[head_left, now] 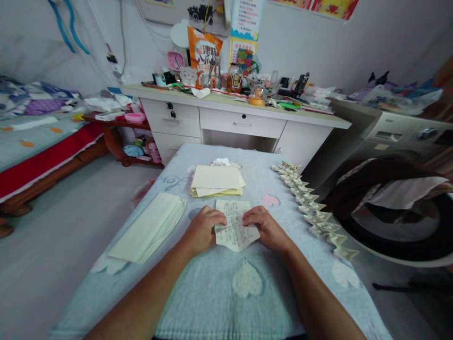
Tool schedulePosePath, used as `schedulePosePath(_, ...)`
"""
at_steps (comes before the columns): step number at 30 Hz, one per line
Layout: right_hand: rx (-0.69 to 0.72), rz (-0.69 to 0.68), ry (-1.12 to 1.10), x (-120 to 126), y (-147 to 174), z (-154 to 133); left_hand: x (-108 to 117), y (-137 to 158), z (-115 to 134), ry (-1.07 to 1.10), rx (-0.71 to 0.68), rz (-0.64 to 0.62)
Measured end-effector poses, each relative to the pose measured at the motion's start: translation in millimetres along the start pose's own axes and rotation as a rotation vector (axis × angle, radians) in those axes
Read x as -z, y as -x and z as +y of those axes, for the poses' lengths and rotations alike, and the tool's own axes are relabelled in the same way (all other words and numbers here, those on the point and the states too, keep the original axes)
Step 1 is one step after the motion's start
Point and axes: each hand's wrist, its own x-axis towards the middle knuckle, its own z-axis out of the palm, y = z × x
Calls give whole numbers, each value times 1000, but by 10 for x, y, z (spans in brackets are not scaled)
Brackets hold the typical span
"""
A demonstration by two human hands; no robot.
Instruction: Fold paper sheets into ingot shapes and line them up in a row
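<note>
A: Head view: where was the handwritten sheet [234, 232]?
B: Over the cloth-covered table [198, 295], btwn L hand [203, 227] and R hand [271, 229], each pinching a side, prob. to steady it.
A: Boat-shaped paper folds [312, 208]?
B: Rowed along R edge, prob. out of the way; paper stack [216, 177] lay ahead, w/in reach.

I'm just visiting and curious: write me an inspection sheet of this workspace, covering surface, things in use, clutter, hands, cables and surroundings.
Surface: pale blue cloth with heart patterns.
Things in use: creased, written-on sheet; paper stack beyond it; folded papers to its left; row of folded paper pieces to its right.
Clutter: orange snack bag, jar and pink clock among many items on the desk.
Hands: left hand and right hand hold the sheet's opposite sides.
Cables: several on the wall, left of the desk.
Surroundings: bed left, washing machine right.
</note>
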Motion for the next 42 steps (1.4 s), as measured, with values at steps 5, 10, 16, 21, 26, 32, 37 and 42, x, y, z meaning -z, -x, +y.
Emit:
schedulePosePath(5,19,-95,-29,2,23,14,-10,-9,-11,8,-60,-124)
schedulePosePath(10,32,-126,-28,1,34,-19,-1,-7,13,56,-83,-159)
schedulePosePath(16,81,-182,-60,75,25,-71,44,7,88,30,102,-191)
schedulePosePath(21,-55,-185,-134,65,46,-40,40,-1,109,17,205,-201)
schedulePosePath(26,-246,-127,-273,-25,53,5,2,-6,65,156,271,-104)
schedulePosePath(32,-309,2,-272,-109,27,30,-74,-13,1,276,354,-33)
schedulePosePath(37,-435,83,-129,-138,36,19,-96,-7,19,254,382,24)
schedulePosePath(42,-549,80,-7,-137,14,-38,-99,-19,59,0,430,19)
